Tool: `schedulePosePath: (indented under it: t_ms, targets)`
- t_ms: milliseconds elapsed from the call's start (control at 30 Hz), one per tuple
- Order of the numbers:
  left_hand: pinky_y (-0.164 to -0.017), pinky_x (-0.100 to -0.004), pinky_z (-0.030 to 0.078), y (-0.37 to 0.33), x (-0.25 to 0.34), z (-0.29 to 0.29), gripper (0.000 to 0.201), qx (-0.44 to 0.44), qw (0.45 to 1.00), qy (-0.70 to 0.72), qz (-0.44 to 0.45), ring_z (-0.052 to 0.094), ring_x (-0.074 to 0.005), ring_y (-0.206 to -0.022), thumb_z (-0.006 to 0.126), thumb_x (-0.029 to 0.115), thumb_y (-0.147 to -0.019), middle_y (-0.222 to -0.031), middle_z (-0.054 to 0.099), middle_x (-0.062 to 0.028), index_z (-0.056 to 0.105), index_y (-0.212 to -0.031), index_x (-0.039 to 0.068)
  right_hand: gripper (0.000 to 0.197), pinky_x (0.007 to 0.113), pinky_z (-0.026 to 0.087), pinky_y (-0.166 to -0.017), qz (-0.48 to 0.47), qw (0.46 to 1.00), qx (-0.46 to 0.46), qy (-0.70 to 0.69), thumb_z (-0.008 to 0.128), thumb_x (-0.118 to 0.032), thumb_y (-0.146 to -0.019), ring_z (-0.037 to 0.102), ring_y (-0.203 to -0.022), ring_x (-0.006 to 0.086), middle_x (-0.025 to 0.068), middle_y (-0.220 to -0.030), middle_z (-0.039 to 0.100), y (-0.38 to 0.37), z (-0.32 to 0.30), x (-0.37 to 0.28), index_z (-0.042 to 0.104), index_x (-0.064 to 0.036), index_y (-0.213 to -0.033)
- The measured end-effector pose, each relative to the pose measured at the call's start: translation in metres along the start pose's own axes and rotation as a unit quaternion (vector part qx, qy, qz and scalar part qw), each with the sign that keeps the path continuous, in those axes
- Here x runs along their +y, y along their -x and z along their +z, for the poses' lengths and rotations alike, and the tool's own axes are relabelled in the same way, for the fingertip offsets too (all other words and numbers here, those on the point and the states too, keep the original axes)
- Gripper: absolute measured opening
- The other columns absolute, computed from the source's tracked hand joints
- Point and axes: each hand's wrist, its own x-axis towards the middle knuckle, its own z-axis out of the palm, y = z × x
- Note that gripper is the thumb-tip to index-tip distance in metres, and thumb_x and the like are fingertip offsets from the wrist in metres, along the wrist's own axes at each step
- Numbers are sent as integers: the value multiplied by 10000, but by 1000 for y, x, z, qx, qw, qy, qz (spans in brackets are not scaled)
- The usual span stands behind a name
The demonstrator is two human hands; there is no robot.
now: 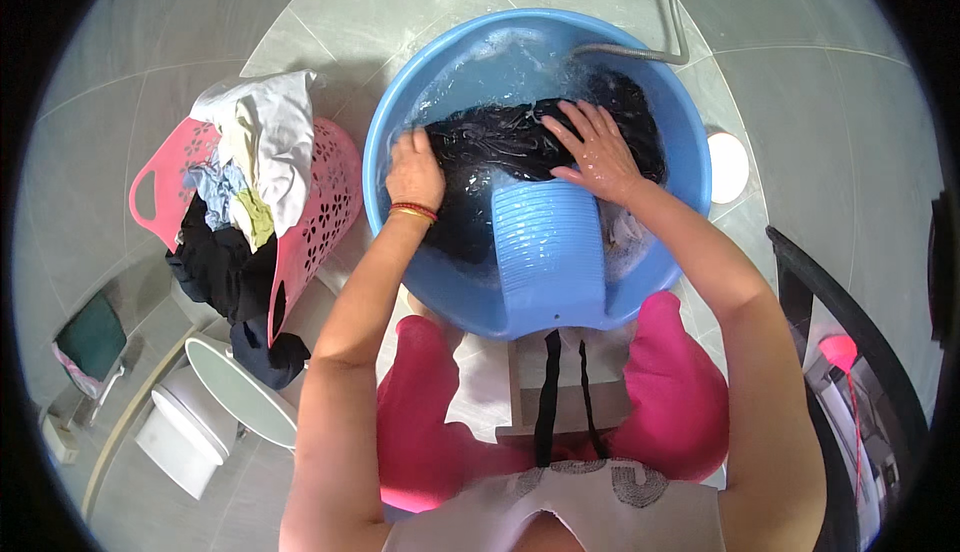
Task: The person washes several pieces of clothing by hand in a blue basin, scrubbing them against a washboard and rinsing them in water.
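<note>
Wet black clothing [500, 137] lies bunched across a round blue basin [690, 117] of soapy water. At the clothing's left end, my left hand [415, 172] is closed on the dark cloth, its fingers pressed together. My right hand [598, 152] rests on the cloth farther right, fingers stretched out and spread, the palm hiding part of it. A ridged blue washboard [548, 237], sloping down from the basin's near rim, has its far end beside the cloth and my right hand. More dark cloth sits underwater to the left of the board.
A pink perforated laundry basket [340, 177] piled with white, pale and black clothes stands left of the basin. A flexible metal hose [640, 54] hangs over the far right rim. Right of the basin is a round white object [728, 168]; a toilet [190, 422] is at the lower left.
</note>
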Motion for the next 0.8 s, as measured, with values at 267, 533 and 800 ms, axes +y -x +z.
schedulePosePath:
  t_ms: [267,533,800]
  targets:
    - [-965,-466,376,-37,46,31,661,-98,991,31,82,442,-369,-1179,625,202,-742,-1278,467,-190,352,-1328,63,628,467,421,-935,228,958,-173,4,632,-294,-798,463,-1133,404,204,-1384,323,-83,28,2,360,-267,-1364]
    - [-981,-387,383,-48,-12,27,660,-178,930,298,118,524,-357,-1109,637,272,-733,-1181,557,-197,410,-1323,82,541,417,448,-875,175,966,-94,-163,625,-361,-805,566,-1035,342,183,-1152,559,-50,19,15,481,-146,-1279]
    - [-876,-448,413,-36,26,44,781,-63,965,159,198,529,-352,-1048,551,566,-806,-1222,485,-242,334,-1377,80,539,471,366,-976,175,967,-126,-137,434,-487,-887,382,-1226,348,140,-1342,403,-29,23,2,421,-169,-1322]
